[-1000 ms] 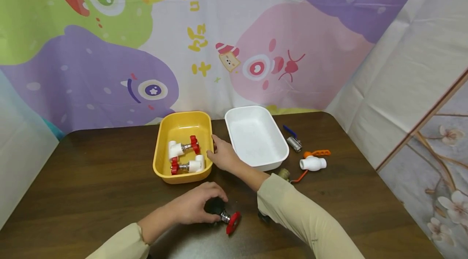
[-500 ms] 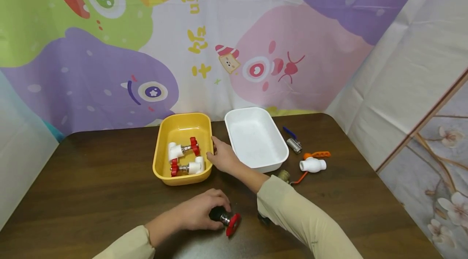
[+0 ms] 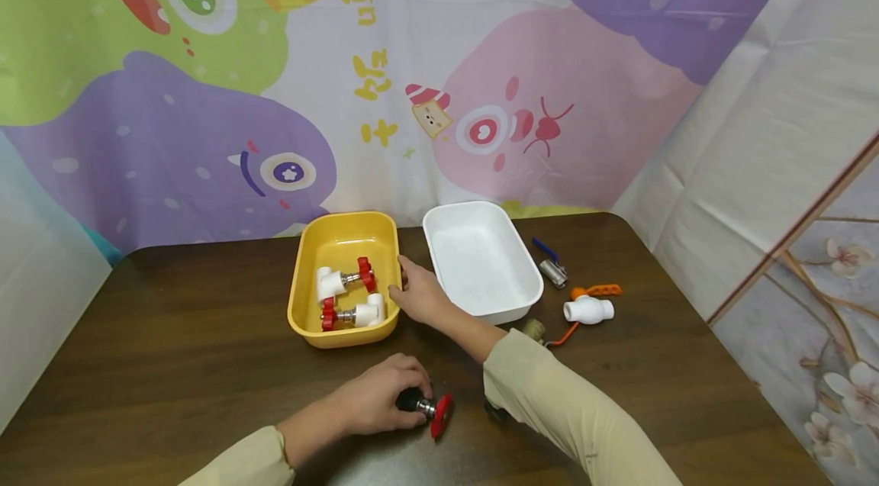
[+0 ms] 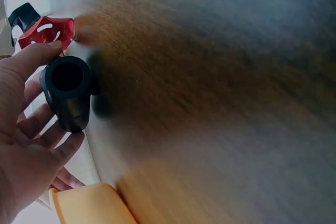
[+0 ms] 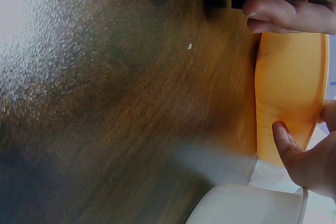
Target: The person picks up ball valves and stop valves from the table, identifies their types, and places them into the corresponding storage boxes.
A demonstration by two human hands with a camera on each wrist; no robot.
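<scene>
My left hand (image 3: 384, 398) grips a black stop valve (image 4: 73, 109) with a red handwheel (image 3: 442, 416), low over the table in front. In the left wrist view the open pipe end faces the camera, thumb near the handwheel and fingertips along the body. My right hand (image 3: 420, 294) holds the right rim of the yellow tray (image 3: 350, 230); the right wrist view shows its thumb (image 5: 283, 137) against the outer wall. Inside that tray lie two white stop valves, one farther back (image 3: 330, 284) and one nearer (image 3: 369, 311), both with red handwheels.
Right of the yellow tray stands a white tray (image 3: 477, 261). Beyond it lie a metal valve with blue lever (image 3: 553, 272), a white ball valve with orange handle (image 3: 588, 309) and a brass valve (image 3: 532, 329). A black object (image 3: 496, 411) shows partly beneath the right sleeve.
My left hand has shifted slightly right with the black valve, and the handwheel has turned a little. The right hand stays at the yellow tray's rim.
</scene>
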